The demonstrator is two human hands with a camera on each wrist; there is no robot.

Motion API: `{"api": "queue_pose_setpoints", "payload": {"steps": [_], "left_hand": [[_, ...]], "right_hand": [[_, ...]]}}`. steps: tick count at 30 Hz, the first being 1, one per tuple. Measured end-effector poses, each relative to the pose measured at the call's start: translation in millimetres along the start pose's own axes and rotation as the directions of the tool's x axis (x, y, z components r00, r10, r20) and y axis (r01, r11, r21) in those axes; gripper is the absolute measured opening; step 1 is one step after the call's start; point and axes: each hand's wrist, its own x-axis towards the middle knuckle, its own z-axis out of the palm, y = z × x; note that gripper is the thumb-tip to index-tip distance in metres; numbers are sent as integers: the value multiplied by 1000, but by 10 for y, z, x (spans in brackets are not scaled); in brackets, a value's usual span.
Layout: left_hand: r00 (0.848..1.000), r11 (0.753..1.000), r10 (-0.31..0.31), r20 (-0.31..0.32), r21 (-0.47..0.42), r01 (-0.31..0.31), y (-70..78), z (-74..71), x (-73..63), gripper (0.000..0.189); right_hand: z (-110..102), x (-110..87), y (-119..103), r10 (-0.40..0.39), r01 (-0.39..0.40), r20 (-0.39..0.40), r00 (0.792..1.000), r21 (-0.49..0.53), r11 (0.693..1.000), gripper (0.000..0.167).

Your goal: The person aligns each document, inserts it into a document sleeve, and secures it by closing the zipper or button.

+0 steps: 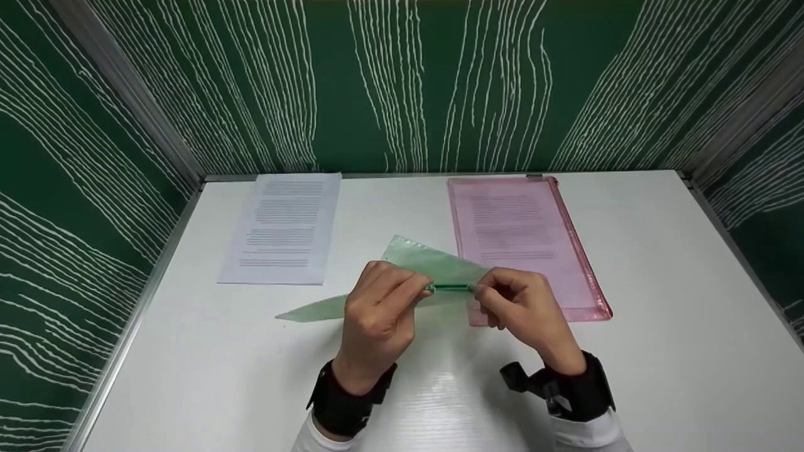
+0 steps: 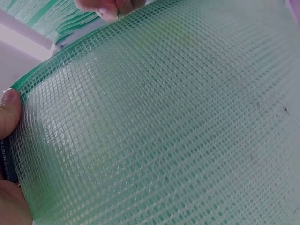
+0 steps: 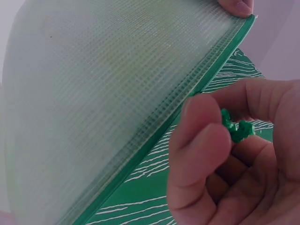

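Observation:
Between both hands, above the table, hangs a translucent green mesh zip pouch point(image 1: 433, 257) with a darker green zipper edge point(image 1: 453, 287). Its surface fills most of the left wrist view. My left hand point(image 1: 377, 314) pinches the pouch at one end of the zipper edge; its thumb point(image 2: 9, 112) presses on that corner. At the zipper, farther right, my right hand point(image 1: 524, 307) has thumb and forefinger pinched together. A crumpled green zipper pull point(image 3: 239, 130) sticks out behind those fingers. Whether the pouch holds anything cannot be made out.
White printed sheets point(image 1: 289, 226) lie at the back left of the white table point(image 1: 188, 351). A pink mesh zip pouch point(image 1: 515, 238) with a printed sheet inside lies at the back right, partly behind the right hand. Green walls point(image 1: 333, 94) with white lines enclose the back and sides.

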Motion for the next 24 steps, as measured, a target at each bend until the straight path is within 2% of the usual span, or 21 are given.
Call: {"api": "queue_pose_setpoints", "payload": {"steps": [6,16,24], "left_hand": [[1000,1000,-23,-5,-9,23,0,-20,1,10],[1000,1000,-2,-21,-17,1,6,-23,22,9],[996,999,1,-93,-34,-4,2,-72,53,11]], "right_hand": [[-51,8,29,9,-9,22,1000,-16,1000,19],[-48,-5,3,24,-24,2,1000,-29,999,21],[-57,24,-74,75,-75,-7,997,-22,997,21]]}}
